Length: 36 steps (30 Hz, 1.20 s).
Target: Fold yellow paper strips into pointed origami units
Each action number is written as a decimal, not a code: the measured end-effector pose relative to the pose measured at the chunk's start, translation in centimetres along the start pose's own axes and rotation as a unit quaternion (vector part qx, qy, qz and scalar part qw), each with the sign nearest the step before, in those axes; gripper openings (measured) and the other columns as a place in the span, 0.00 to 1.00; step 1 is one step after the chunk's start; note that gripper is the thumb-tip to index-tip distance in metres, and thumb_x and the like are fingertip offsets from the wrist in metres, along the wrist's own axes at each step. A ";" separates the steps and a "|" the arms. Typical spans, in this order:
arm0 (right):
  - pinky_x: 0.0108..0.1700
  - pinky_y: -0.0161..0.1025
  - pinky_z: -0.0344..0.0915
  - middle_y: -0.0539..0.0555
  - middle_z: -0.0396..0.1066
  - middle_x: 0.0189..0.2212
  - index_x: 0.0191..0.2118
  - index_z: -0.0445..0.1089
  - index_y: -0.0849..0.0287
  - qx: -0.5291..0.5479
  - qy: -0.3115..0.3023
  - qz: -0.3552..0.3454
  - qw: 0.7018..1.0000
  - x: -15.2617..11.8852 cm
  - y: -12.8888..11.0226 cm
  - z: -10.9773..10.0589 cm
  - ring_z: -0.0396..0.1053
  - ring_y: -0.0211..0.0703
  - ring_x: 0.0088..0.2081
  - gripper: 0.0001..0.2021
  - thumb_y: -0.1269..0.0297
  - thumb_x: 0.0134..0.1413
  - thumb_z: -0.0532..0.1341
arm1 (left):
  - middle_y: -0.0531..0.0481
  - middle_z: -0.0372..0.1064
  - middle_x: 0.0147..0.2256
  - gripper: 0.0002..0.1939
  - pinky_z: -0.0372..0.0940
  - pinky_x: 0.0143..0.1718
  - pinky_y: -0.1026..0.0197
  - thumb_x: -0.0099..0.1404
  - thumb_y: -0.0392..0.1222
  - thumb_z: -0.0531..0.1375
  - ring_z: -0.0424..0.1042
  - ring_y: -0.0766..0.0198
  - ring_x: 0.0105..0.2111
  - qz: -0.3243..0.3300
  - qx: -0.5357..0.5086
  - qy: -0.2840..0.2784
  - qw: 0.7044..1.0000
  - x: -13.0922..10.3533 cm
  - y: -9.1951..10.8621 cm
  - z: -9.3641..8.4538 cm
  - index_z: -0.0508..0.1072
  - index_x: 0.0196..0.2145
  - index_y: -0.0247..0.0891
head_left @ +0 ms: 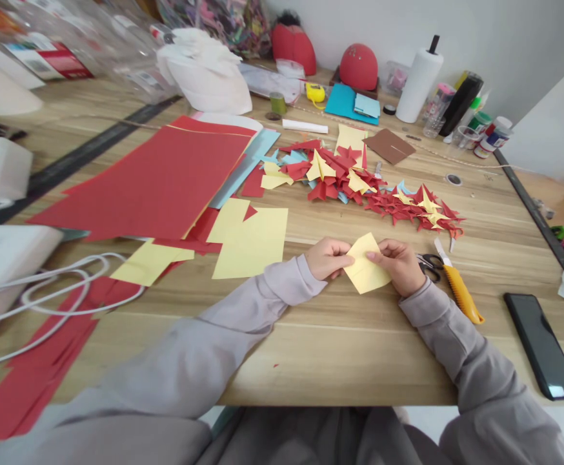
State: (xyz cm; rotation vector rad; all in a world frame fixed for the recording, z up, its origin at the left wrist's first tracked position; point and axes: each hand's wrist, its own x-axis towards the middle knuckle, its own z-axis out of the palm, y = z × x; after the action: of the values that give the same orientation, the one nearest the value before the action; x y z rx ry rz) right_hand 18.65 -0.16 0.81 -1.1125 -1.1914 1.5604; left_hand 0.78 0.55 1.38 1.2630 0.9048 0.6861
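A small square of yellow paper (366, 271) is held up between both hands, turned on its corner, with faint creases across it. My left hand (328, 258) pinches its left corner between thumb and fingers. On the opposite side, my right hand (401, 263) grips the right edge, thumb on top of the sheet. Beyond the hands lies a heap of folded red, yellow and blue paper pieces (340, 169), and a row of folded paper stars (408, 205) continues to the right. Larger yellow sheets (253, 242) rest left of my left hand.
Close to my right hand lie black-handled scissors (430, 266) and a yellow-handled knife (463, 294). A phone (543, 345) is at the right edge. Large red sheets (166, 181) and white cables (86, 284) take up the left. Paint bottles (495, 139) stand at back right.
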 end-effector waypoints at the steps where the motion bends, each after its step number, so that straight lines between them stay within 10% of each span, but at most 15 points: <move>1: 0.19 0.33 0.66 0.50 0.74 0.20 0.22 0.70 0.59 0.004 0.004 0.001 1.000 0.0 0.0 0.0 0.69 0.37 0.19 0.12 0.59 0.32 0.71 | 0.56 0.59 0.11 0.09 0.46 0.10 0.72 0.47 0.39 0.58 0.55 0.76 0.09 -0.004 0.000 0.005 1.000 0.0 0.1 0.0 0.65 0.16 0.32; 36: 0.17 0.32 0.65 0.48 0.73 0.18 0.19 0.67 0.58 0.061 0.052 0.012 0.997 0.2 -0.1 -0.3 0.68 0.37 0.17 0.13 0.63 0.29 0.72 | 0.55 0.61 0.10 0.08 0.46 0.10 0.72 0.46 0.38 0.59 0.55 0.75 0.08 -0.023 -0.025 0.045 0.998 -0.3 0.7 -0.4 0.66 0.15 0.32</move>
State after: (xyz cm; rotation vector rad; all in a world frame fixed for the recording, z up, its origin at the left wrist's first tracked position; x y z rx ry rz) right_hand 18.89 0.10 0.88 -1.1169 -1.0042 1.5530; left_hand 0.27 0.62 2.08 1.1709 0.9814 0.7293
